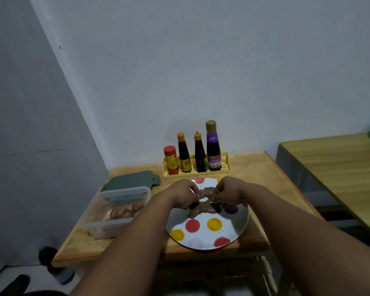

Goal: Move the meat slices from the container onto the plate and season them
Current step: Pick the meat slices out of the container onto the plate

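Wooden worktop (254,167), pale, small, set in a corner between two grey walls. Near its front edge you have a white plate (207,233) with red, yellow and purple dots, overhanging that edge slightly. Over the plate's far half, your left hand (185,194) and right hand (226,192) meet, each with fingers curled in and pinching an end of one meat slice (205,192) stretched between them. Below it, more meat (198,209), brownish, lies on the plate's middle. Beside the plate, toward the left edge of the worktop, stands a clear plastic container (115,210), open, with further meat slices (124,212) inside. Behind the container lies its grey-green lid (130,180), flat on the wood. Along the back edge sits a yellow rack (195,168) holding four items upright: a red-capped shaker (171,160), two dark sauce bottles with orange caps (183,152) (200,153), and a taller bottle with a purple label (212,146). At the right, well apart, stands a second wooden table (338,171). A dark bottle (56,265) stands on the floor below the worktop's left front corner.
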`<control>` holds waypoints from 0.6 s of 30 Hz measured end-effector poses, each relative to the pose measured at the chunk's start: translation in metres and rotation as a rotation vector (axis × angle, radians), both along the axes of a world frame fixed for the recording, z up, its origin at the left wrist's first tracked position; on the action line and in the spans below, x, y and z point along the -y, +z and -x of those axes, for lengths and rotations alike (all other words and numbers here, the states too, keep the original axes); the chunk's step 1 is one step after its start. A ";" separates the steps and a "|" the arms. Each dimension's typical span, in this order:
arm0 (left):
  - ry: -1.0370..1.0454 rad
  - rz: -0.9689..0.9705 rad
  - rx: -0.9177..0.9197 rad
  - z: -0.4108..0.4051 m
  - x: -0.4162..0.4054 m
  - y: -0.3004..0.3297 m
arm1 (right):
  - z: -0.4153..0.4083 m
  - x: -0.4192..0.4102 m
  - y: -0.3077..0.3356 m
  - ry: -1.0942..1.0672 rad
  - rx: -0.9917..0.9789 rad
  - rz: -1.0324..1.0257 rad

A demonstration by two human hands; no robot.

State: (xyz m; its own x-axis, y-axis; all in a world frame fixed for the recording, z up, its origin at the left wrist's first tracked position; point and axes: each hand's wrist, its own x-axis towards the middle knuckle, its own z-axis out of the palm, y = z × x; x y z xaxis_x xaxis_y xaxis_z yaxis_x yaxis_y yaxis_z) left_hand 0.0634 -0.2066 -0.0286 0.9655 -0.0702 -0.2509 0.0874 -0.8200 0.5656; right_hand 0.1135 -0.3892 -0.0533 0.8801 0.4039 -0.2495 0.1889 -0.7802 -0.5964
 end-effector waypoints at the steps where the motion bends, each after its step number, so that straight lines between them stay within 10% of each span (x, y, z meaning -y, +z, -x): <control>1: 0.003 -0.009 -0.002 0.000 0.000 0.000 | -0.001 0.001 0.000 -0.002 0.001 0.013; 18: 0.154 -0.024 0.326 0.006 -0.073 0.043 | 0.000 -0.070 0.040 0.149 0.214 -0.053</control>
